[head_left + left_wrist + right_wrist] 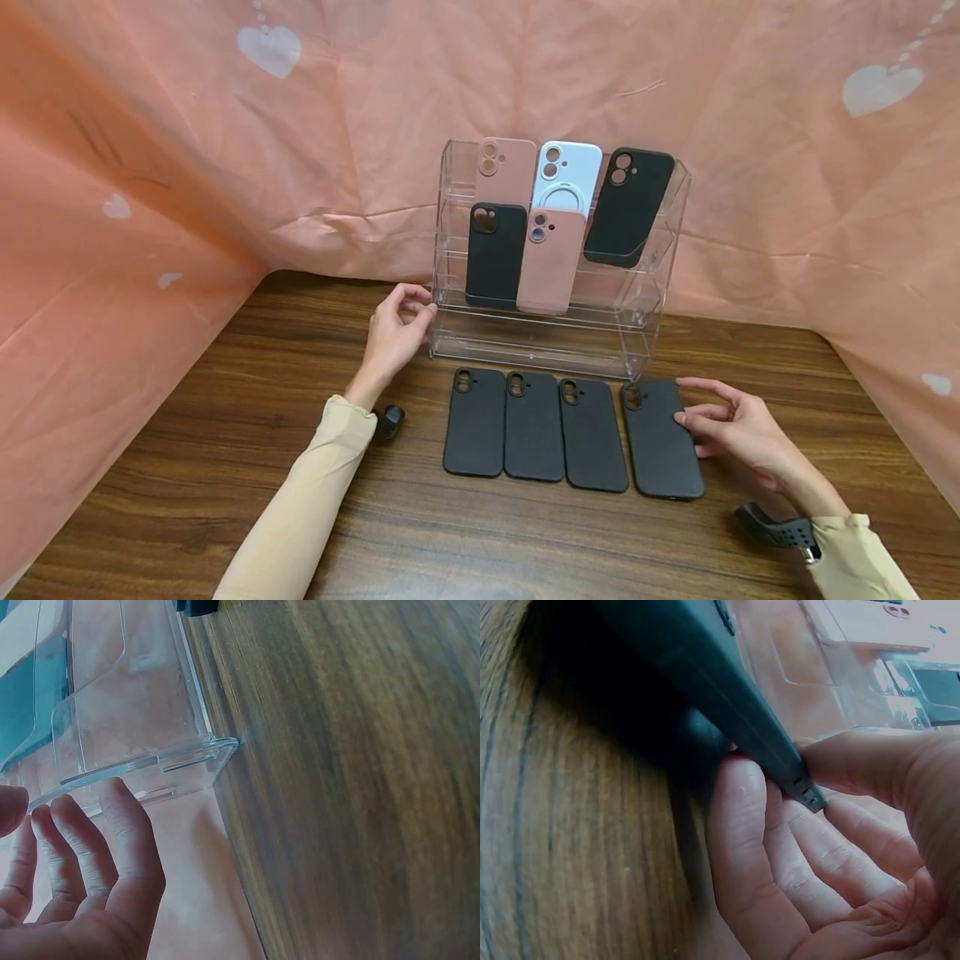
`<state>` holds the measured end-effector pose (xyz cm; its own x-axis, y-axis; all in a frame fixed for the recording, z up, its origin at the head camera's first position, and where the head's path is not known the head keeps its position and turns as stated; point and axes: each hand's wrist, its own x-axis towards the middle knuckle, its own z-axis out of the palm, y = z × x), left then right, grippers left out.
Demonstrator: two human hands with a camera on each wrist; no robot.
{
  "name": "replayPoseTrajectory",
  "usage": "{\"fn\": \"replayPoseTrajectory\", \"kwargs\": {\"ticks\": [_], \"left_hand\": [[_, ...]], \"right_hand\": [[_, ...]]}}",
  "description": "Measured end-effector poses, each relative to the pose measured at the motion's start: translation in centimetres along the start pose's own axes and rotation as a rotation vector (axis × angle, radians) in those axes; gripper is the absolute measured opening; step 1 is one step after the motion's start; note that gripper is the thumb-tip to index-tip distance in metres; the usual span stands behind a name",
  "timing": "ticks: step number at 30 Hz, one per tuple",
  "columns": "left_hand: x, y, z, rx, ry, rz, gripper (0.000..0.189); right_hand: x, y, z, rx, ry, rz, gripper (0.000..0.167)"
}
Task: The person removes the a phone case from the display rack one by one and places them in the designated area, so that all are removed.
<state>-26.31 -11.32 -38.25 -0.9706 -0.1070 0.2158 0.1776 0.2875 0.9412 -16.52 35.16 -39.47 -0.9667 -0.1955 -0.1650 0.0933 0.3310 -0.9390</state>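
My right hand [738,433] pinches the right edge of a black phone case [663,442], thumb on one face and fingers on the other. In the right wrist view, that phone case [735,712] is tilted, with dark shadow beneath it. Three more black phone cases [534,429] lie side by side to its left on the wooden table [480,542]. At the left edge of a clear stepped display rack [525,346] is my left hand [397,325]. Its bent fingers and thumb hold the rack's side panel [112,769].
Upper in the rack stand a pink case [510,167], a white case [572,167] with a ring, and a black case [630,208]. Lower down are a black case [497,258] and a pink case [551,267]. Pink cloth [360,108] hangs behind and beside the table.
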Motion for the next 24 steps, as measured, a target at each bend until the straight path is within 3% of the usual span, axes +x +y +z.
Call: {"fn": "replayPoseTrajectory", "kwargs": {"ticks": [8,24], "left_hand": [[0.0,0.0,0.0,0.001,0.000,-0.008,0.018],[0.0,0.1,0.0,-0.012,-0.005,-0.021,0.019]], "right_hand": [[0.5,0.1,0.7,-0.065,0.013,0.044,0.045],[0.5,-0.7,2.0,-0.219,0.029,0.033,0.057]]}}
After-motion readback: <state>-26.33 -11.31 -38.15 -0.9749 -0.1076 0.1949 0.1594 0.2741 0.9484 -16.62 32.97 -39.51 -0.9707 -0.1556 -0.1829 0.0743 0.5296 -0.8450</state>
